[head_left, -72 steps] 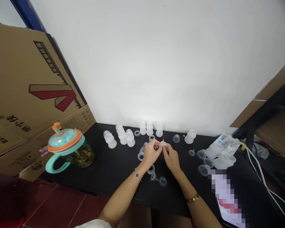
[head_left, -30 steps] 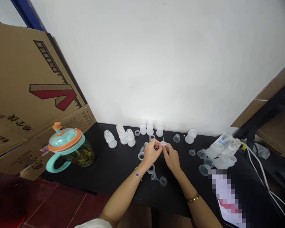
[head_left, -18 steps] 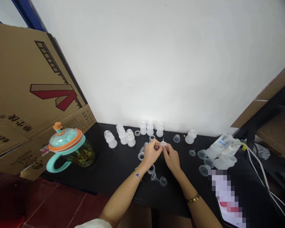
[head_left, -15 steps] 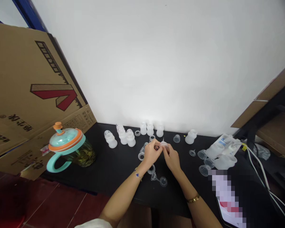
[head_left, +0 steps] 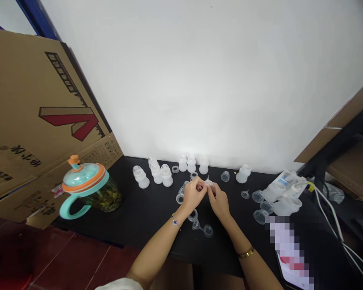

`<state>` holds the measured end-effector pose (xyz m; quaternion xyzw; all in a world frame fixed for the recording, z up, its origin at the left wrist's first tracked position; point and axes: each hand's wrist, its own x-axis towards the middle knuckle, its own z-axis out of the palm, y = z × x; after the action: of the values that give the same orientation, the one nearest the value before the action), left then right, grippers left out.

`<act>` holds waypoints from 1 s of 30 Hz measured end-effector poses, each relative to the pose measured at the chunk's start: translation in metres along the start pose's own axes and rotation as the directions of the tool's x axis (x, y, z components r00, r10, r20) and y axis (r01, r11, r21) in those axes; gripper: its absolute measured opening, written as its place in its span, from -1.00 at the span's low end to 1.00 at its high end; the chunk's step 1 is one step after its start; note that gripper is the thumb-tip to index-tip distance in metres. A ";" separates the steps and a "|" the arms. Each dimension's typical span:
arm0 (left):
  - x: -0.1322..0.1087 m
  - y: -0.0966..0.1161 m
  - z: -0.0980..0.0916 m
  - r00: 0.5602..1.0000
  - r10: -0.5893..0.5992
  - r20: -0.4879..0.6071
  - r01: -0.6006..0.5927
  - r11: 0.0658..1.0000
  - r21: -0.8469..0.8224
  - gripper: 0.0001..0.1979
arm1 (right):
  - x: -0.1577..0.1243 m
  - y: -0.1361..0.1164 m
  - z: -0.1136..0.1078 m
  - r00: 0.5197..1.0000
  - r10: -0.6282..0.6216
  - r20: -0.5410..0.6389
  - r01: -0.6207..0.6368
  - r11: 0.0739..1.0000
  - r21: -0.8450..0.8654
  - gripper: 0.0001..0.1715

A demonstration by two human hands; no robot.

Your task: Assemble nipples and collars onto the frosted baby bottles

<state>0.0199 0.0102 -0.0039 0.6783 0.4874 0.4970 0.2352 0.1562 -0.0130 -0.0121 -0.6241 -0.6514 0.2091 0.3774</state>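
Observation:
Both hands meet over the middle of the black table. My left hand (head_left: pixel 194 193) and my right hand (head_left: pixel 218 200) pinch a small nipple with a white ring (head_left: pixel 209 182) between their fingertips, its thin tip pointing up. Clear rings (head_left: pixel 180 198) lie left of my left hand, and another ring (head_left: pixel 193 215) is beside its wrist. Two loose clear nipples (head_left: pixel 208 230) lie between the forearms. Behind the hands stand three open white bottles (head_left: pixel 191 164). Several capped bottles (head_left: pixel 156 174) stand further left.
A teal and orange jug (head_left: pixel 90 187) stands at the left by a large cardboard box (head_left: pixel 33 104). To the right are an open bottle (head_left: pixel 243 173), a clear cap (head_left: pixel 225 176), a nipple (head_left: pixel 245 194), piled bottles and caps (head_left: pixel 286 203), white cables (head_left: pixel 329 209) and a phone (head_left: pixel 293 257).

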 end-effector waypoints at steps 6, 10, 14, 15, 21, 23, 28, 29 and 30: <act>0.000 0.002 -0.001 1.000 -0.010 0.002 0.010 1.000 -0.016 -0.94 | 0.000 0.000 0.000 1.000 0.002 -0.001 -0.002 1.000 0.003 -0.56; 0.000 0.001 -0.001 1.000 -0.005 -0.008 0.005 1.000 -0.020 -0.93 | 0.000 0.000 0.000 1.000 -0.002 -0.001 0.002 1.000 0.006 -0.57; 0.000 0.000 0.000 1.000 -0.007 -0.005 0.007 1.000 -0.021 -0.94 | 0.000 0.000 0.000 1.000 -0.005 -0.006 0.005 1.000 0.003 -0.56; 0.000 -0.001 0.000 1.000 -0.008 -0.003 0.008 1.000 -0.019 -0.94 | 0.000 0.000 0.000 1.000 -0.006 -0.008 0.006 1.000 0.005 -0.56; 0.000 -0.002 0.000 1.000 0.008 -0.013 -0.008 1.000 -0.006 -0.92 | 0.000 0.000 0.000 1.000 -0.005 -0.006 0.005 1.000 0.001 -0.57; 0.000 -0.002 0.001 1.000 0.014 -0.017 -0.014 1.000 -0.009 -0.91 | 0.000 -0.001 0.000 1.000 -0.007 -0.008 0.007 1.000 -0.007 -0.57; 0.000 -0.001 0.000 1.000 0.010 -0.012 -0.010 1.000 -0.015 -0.92 | -0.001 -0.001 -0.001 1.000 -0.010 -0.009 0.010 1.000 -0.002 -0.58; -0.001 0.000 0.000 1.000 0.006 -0.010 -0.006 1.000 -0.016 -0.92 | -0.001 -0.002 -0.001 1.000 -0.007 -0.006 0.007 1.000 0.000 -0.58; -0.001 0.000 0.000 1.000 0.003 -0.009 -0.004 1.000 -0.016 -0.92 | -0.001 -0.002 -0.001 1.000 -0.003 -0.002 0.003 1.000 0.002 -0.57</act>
<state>0.0196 0.0096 -0.0037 0.6750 0.4833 0.5043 0.2376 0.1555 -0.0141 -0.0102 -0.6228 -0.6520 0.2085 0.3788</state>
